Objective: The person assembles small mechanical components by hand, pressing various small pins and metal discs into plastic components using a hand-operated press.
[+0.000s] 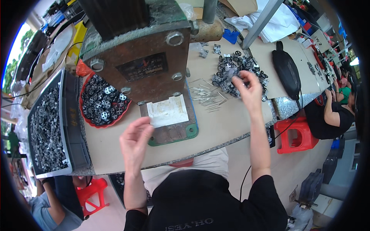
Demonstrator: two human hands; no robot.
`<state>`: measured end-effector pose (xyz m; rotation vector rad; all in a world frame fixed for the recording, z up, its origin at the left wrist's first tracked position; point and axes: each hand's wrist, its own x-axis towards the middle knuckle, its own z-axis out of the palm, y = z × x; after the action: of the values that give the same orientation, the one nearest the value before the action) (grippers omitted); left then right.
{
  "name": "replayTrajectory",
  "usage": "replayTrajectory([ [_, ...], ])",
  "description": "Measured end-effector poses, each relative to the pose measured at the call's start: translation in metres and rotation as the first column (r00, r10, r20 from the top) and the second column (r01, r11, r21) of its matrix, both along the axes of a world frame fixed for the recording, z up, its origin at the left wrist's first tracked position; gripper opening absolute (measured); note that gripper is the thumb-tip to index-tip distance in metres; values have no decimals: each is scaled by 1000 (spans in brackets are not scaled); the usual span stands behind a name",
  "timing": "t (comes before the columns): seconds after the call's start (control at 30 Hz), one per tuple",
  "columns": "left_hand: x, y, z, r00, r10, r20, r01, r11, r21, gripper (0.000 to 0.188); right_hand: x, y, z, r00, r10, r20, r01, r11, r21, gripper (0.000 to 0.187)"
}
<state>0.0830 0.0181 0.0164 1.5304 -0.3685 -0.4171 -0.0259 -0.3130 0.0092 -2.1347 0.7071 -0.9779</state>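
My right hand [248, 90] is over a pile of small grey and black wheeled plastic parts [252, 67]. Its fingers are bent together at a blurred small grey plastic part, whose exact shape I cannot make out. My left hand [135, 140] hovers by the left front corner of the press base [173, 134], thumb and fingers apart, with nothing visible in them. A worn white sheet [167, 111] lies on that base, under the heavy brown metal press [140, 65]. Thin metal pins [208, 96] are scattered between the press and the pile.
At left, a red bowl [85, 117] holds black wheels, beside a grey crate [73, 134] full of small dark parts. A black mesh pouch [286, 69] lies on the right. Red stools [295, 134] stand below, and other people sit on both sides.
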Motion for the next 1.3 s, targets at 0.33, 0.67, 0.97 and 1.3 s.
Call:
replayTrajectory([
  [0.33,104,45,-9,718,42,695,-538,667,515,20,-17,-46,3,948,-284,-145,162,821,-547,28],
  [0.67,126,-17,-12,718,-171,675,-503,544,672,20,-28,46,-16,986,80,-147,-117,958,-264,11],
  [0.97,108,6,-7,882,164,442,-286,931,225,10,-32,34,-30,908,283,-308,-303,953,-18,10],
  [1.3,-43,29,-11,775,-241,-584,25,935,-353,43,-22,40,-24,753,412,-514,-512,857,-62,3],
])
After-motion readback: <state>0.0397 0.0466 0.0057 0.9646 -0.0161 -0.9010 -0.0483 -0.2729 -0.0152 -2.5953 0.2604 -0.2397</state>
